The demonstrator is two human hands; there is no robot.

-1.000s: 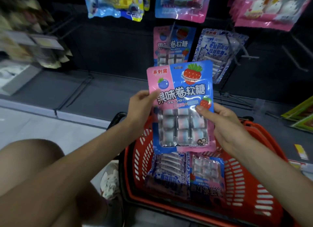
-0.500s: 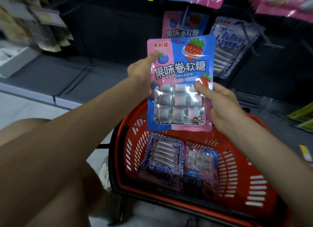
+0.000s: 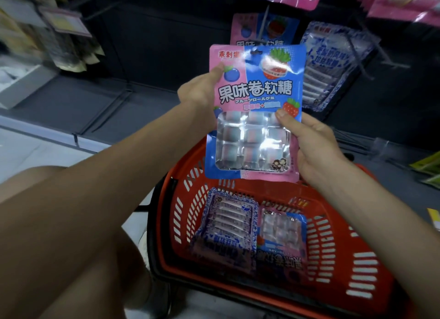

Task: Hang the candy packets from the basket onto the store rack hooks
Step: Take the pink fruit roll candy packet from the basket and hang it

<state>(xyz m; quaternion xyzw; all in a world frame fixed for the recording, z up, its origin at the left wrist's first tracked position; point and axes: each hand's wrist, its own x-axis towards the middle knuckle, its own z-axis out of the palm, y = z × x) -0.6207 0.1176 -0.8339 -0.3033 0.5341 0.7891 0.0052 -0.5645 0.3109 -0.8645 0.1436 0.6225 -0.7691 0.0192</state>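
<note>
A pink-and-blue candy packet (image 3: 256, 111) with a clear window of wrapped sweets is held upright at the centre of the frame, above the red basket (image 3: 333, 252) at lower centre. Two more packets lie flat in the basket: a blue-and-white one (image 3: 226, 225) and a pink-and-blue one (image 3: 281, 237) just beside it. A matching packet (image 3: 262, 30) is seen hanging on the rack hook (image 3: 266, 16) at upper centre.

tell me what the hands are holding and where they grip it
A pink-and-blue candy packet: left hand pinches its upper left edge, right hand its right edge.
</note>
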